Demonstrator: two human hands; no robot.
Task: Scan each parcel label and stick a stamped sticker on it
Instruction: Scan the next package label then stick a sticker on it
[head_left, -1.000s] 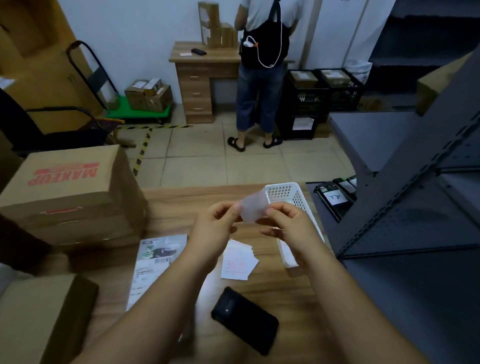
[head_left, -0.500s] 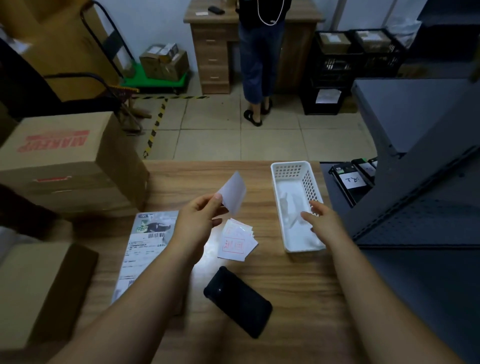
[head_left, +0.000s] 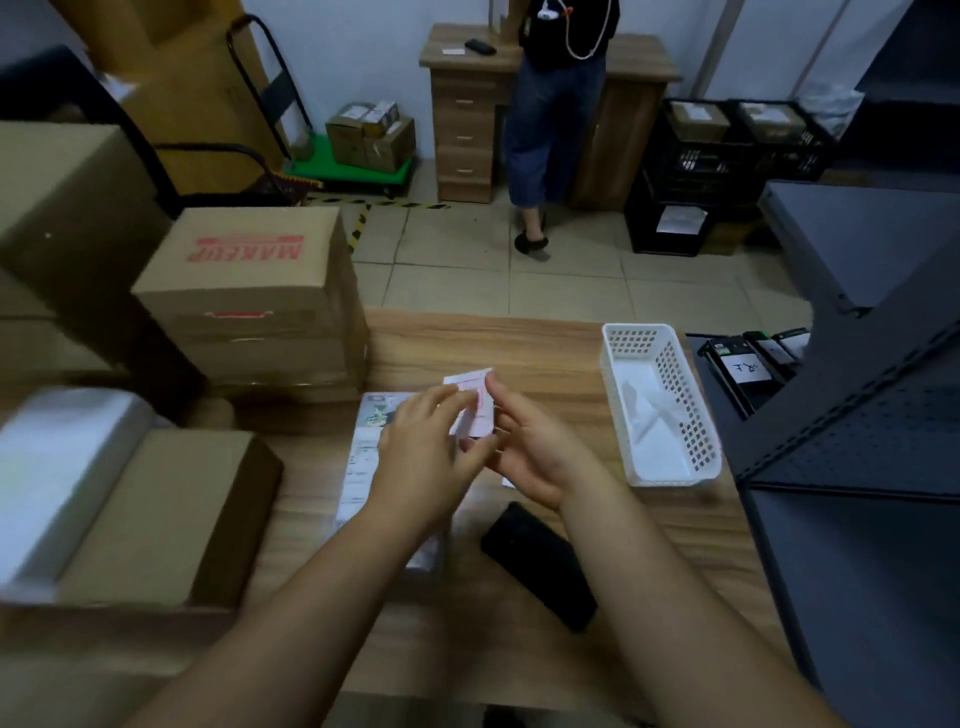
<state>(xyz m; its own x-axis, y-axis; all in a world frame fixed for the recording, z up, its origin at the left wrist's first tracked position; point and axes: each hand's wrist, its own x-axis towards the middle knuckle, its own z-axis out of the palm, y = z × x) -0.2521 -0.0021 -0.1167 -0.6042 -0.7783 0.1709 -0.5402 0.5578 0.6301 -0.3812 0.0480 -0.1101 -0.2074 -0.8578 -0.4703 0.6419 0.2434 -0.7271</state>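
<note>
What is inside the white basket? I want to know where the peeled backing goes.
The white basket holds a few pale, translucent slips lying loose on its bottom, seemingly backing paper. Its near wall hides the closest part of the floor, so anything there cannot be seen.

The left hand (head_left: 426, 457) covers the middle of the parcel (head_left: 363, 457), so most of its label cannot be read, and the red stamp on the sticker (head_left: 475, 402) is too blurred to make out. The hands hide most of the loose stickers beneath them. The top edge cuts off the standing person (head_left: 556, 104) above the waist, and the boxes (head_left: 130, 509) at left are motion-blurred.
</note>
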